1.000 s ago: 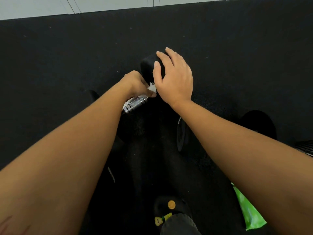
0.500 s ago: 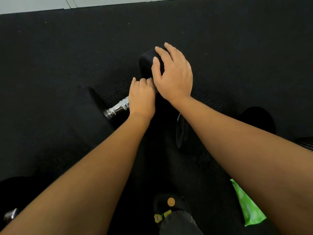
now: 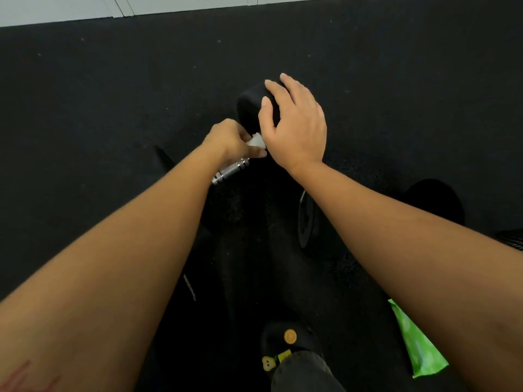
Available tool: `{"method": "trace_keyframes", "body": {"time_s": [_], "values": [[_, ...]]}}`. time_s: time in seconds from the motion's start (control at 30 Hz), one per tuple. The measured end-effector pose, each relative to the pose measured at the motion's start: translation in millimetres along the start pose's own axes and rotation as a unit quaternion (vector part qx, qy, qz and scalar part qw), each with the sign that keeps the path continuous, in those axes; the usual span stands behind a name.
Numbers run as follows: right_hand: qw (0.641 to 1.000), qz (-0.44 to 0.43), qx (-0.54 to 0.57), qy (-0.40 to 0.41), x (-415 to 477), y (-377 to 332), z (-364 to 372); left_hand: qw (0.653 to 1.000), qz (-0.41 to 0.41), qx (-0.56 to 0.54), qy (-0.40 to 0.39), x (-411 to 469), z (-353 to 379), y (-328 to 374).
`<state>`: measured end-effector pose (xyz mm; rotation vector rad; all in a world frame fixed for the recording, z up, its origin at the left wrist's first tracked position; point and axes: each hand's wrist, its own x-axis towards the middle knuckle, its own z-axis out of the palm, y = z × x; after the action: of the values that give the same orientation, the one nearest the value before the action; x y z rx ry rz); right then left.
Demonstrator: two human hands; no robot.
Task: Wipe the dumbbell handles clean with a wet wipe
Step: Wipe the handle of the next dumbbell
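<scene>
On the black floor, the left hand (image 3: 230,140) pinches a white wipe (image 3: 256,142) closed around the chrome handle (image 3: 230,172) while the right hand (image 3: 294,128) rests fingers spread on the dumbbell head (image 3: 250,104), so wiping seems underway, other handles apparently left.

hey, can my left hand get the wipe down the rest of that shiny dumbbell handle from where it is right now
Probably yes. The left hand already grips the wet wipe at the handle's far end, and the bare chrome toward you lies uncovered. The right hand rests on the dumbbell head, clear of that path.
</scene>
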<state>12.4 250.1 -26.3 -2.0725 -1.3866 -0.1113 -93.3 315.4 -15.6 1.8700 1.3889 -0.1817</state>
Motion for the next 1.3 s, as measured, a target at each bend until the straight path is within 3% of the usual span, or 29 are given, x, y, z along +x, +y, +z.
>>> {"method": "trace_keyframes", "body": {"time_s": [0.1,0.17,0.23,0.3,0.4,0.43,0.47,0.53,0.57,0.6,0.73,0.9,1.17,1.3], "values": [[1.000,-0.001,-0.005,-0.003,0,0,-1,0.988,0.068,0.062,0.124,-16,22,-1],[1.000,-0.001,-0.003,0.000,0,0,-1,0.949,0.153,0.157,0.226,-28,38,-6],[1.000,-0.003,-0.004,0.005,-1,0,-1,0.919,0.208,0.165,0.291,-33,45,-12],[1.000,-0.004,-0.004,0.005,-1,0,-1,0.917,0.209,0.088,0.328,-39,47,-14],[1.000,-0.004,-0.004,0.004,-1,0,-1,0.920,0.097,-0.172,0.338,-64,59,1],[1.000,-0.004,-0.005,0.009,-1,0,0,0.890,0.027,-0.323,0.322,-74,67,8],[1.000,-0.004,-0.004,0.015,-1,0,0,0.813,-0.053,-0.504,0.286,-82,74,15],[1.000,-0.003,0.003,0.026,-1,0,1,0.580,-0.185,-0.774,0.173,-86,89,18],[1.000,-0.003,0.006,0.028,-1,-1,2,0.499,-0.212,-0.830,0.128,-86,95,15],[1.000,-0.004,0.007,0.027,-2,-1,2,0.458,-0.219,-0.855,0.108,-85,99,12],[1.000,-0.002,0.005,0.024,-1,-1,0,0.413,-0.201,-0.878,0.137,-71,96,9],[0.999,-0.005,0.010,0.034,-1,-1,1,0.271,-0.176,-0.939,0.118,-49,77,20],[0.999,-0.003,0.009,0.035,-1,-2,2,0.215,-0.114,-0.963,0.116,-17,74,6],[0.999,-0.003,0.007,0.039,-1,-2,1,0.236,-0.107,-0.960,0.106,-20,81,9]]}}
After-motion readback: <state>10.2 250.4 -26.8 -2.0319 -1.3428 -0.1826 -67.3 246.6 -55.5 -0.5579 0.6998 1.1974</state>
